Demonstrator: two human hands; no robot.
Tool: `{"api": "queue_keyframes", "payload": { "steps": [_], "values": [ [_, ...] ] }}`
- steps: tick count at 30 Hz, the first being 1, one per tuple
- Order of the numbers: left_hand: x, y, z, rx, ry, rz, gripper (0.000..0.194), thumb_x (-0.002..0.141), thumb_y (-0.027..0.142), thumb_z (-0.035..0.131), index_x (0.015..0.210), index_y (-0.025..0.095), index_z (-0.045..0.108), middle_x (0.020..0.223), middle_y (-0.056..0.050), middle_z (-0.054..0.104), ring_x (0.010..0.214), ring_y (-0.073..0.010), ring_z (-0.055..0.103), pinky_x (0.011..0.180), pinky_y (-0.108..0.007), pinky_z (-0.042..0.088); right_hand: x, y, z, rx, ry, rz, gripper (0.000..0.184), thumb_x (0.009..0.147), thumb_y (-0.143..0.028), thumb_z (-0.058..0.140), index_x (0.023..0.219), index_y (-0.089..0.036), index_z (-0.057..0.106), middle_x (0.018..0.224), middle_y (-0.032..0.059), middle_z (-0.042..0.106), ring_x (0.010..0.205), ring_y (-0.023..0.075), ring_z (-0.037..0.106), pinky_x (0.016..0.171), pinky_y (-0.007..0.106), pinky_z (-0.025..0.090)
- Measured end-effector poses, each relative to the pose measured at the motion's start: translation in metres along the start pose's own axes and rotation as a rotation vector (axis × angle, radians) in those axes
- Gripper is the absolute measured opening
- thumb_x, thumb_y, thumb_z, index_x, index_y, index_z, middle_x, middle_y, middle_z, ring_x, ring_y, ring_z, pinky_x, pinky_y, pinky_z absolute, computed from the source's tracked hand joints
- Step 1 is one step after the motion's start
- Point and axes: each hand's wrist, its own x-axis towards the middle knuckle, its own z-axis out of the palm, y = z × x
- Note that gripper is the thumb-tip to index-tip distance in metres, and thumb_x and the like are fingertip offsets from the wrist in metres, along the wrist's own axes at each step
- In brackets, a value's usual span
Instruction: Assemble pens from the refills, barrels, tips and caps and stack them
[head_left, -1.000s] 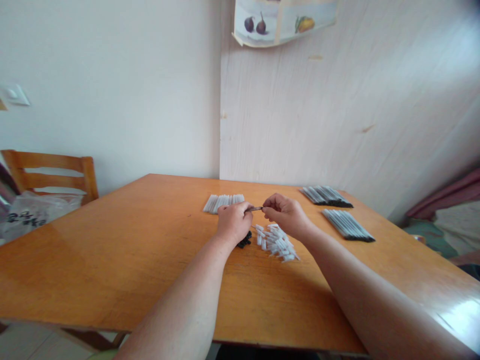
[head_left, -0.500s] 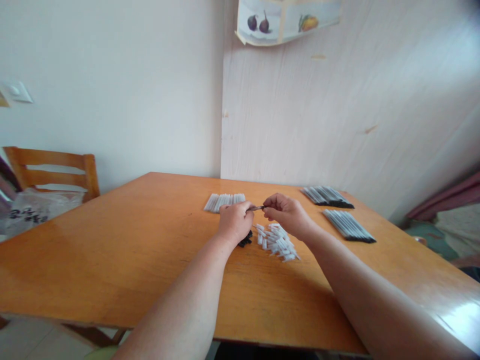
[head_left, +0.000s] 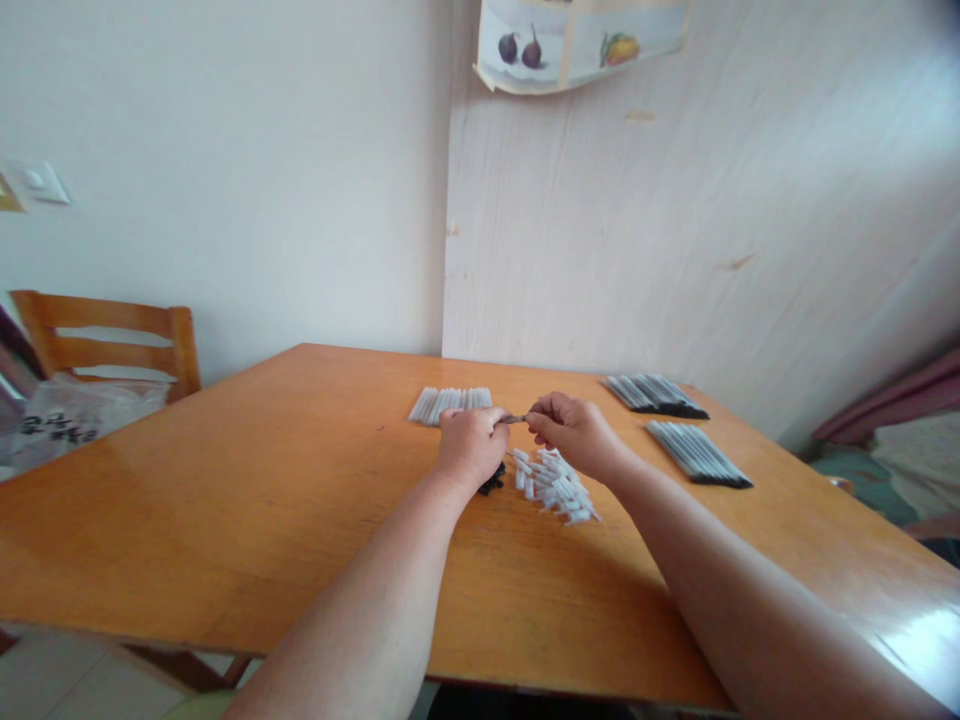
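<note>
My left hand and my right hand meet above the middle of the wooden table, both closed in a pinch on one thin dark pen part that spans the gap between them. Just below my right hand lies a heap of small white caps. A few small black pieces peek out under my left hand. Behind my left hand a row of white tubes lies flat on the table.
Two neat rows of grey pens with dark tips lie at the back right and right. A wooden chair with a plastic bag stands at the left. The wall is close behind the table.
Both hands stay pinched on the thin dark part and have drawn slightly closer together; the view has shifted a little.
</note>
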Motion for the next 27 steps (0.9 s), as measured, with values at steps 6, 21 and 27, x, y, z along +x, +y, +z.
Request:
{"api": "queue_keyframes", "payload": {
  "steps": [6, 21, 27],
  "values": [
    [-0.002, 0.004, -0.002, 0.037, -0.002, 0.025, 0.027, 0.088, 0.025, 0.049, 0.097, 0.029, 0.075, 0.090, -0.003, 0.076, 0.087, -0.0198, 0.067, 0.090, -0.036, 0.040, -0.001, -0.004, 0.002, -0.201, 0.042, -0.072, 0.040, 0.092, -0.049, 0.047, 0.066, -0.020, 0.057, 0.059, 0.0008, 0.062, 0.055, 0.0124, 0.056, 0.055, 0.024, 0.040],
    [0.009, 0.009, -0.001, -1.087, 0.055, -0.287, 0.023, 0.076, 0.026, 0.061, 0.096, 0.018, 0.069, 0.103, -0.007, 0.073, 0.105, -0.0201, 0.065, 0.099, -0.038, 0.044, -0.008, -0.011, 0.017, -0.049, 0.106, -0.105, 0.029, 0.086, -0.048, 0.057, 0.086, -0.019, 0.061, 0.078, 0.0036, 0.066, 0.072, 0.0158, 0.060, 0.065, 0.027, 0.045],
    [0.005, 0.019, -0.007, -1.226, -0.076, -0.298, 0.024, 0.075, 0.030, 0.064, 0.095, 0.017, 0.067, 0.108, -0.009, 0.072, 0.106, -0.0202, 0.064, 0.094, -0.035, 0.045, -0.010, -0.016, 0.031, 0.099, -0.014, -0.146, 0.018, 0.086, -0.036, 0.056, 0.087, -0.018, 0.062, 0.079, 0.0021, 0.066, 0.071, 0.0139, 0.058, 0.066, 0.026, 0.044]
  ]
}}
